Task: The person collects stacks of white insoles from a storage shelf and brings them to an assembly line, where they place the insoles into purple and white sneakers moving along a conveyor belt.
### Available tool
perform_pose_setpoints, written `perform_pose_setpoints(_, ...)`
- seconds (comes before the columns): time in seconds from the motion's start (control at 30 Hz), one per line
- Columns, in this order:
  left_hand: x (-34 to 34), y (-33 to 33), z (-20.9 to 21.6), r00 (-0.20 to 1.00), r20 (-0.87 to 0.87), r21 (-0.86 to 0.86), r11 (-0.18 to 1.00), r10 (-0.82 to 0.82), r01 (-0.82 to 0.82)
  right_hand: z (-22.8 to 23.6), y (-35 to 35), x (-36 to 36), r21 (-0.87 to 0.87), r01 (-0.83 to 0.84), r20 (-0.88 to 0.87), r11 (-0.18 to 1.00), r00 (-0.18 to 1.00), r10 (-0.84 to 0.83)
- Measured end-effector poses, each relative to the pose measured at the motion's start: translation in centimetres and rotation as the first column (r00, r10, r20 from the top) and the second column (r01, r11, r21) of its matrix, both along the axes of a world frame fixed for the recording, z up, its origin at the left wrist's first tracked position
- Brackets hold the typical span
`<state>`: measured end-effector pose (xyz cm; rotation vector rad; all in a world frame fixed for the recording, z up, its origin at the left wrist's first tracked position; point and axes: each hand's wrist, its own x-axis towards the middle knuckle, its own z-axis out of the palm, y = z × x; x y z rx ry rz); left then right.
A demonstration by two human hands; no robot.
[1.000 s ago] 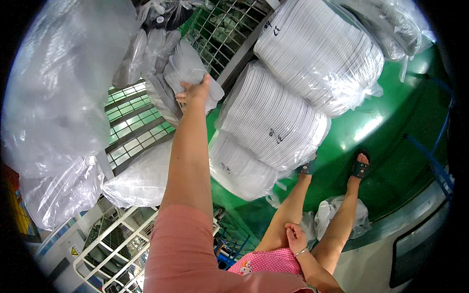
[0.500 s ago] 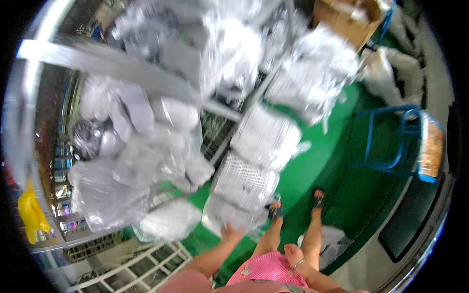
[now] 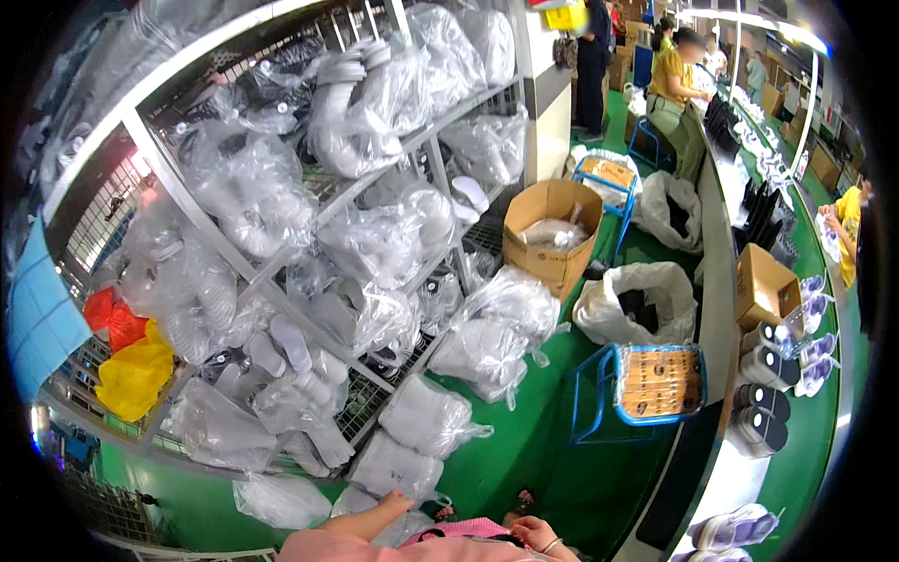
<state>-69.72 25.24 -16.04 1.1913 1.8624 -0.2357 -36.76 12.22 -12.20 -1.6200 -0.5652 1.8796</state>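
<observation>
My left hand (image 3: 395, 503) hangs low in front of me, over clear plastic bags of stacked pale grey shoe soles. Its fingers look loosely bent and apart, with no held thing visible; whether it touches the bag (image 3: 398, 464) below it I cannot tell. My right hand (image 3: 536, 533), with a bracelet at the wrist, is curled near my waist beside the pink checked apron (image 3: 459, 527); nothing shows in it. Another bag of soles (image 3: 426, 412) lies just beyond, in a row along the rack. A further clear bag (image 3: 281, 499) is on the floor at left.
A metal rack (image 3: 342, 201) on the left is heaped with bagged soles. Ahead stand a cardboard box (image 3: 523, 234), a white sack (image 3: 599, 318) and a blue-framed stool (image 3: 618, 389). Along the right runs a line with shoes (image 3: 760, 421); people in yellow work farther off.
My view has lifted and swung toward the far end of the aisle, bringing the line and co-workers into sight. Both hands now appear lower in the picture.
</observation>
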Motion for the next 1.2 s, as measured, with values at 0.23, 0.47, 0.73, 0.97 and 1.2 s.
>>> perform_pose_setpoints(0.23,9.8,-0.4,9.9,0.691,0.719,-0.142,0.956,-0.078,0.255,13.6,-0.5,8.8,0.18,-0.396,0.385,0.901,0.871,0.306)
perform_pose_setpoints(0.47,16.6,2.3,9.7,0.399,0.81,0.235,0.862,-0.429,0.45,19.1,0.0,11.8,0.077,-0.2,0.317,0.977,0.934,0.166)
perform_pose_setpoints(0.73,16.0,10.4,11.2,0.195,0.897,0.248,0.817,-0.397,0.521,18.0,7.6,12.0,-0.002,0.187,0.048,0.982,0.981,-0.187)
perform_pose_setpoints(0.97,14.1,24.5,20.4,0.419,0.875,0.057,0.912,-0.242,0.407,9.0,24.3,14.0,-0.369,0.808,-0.355,0.46,0.334,-0.873)
perform_pose_setpoints(1.2,15.8,34.9,27.8,0.485,0.846,0.239,0.971,-0.22,0.022,11.8,43.3,14.0,0.039,0.511,-0.58,0.859,0.711,-0.397)
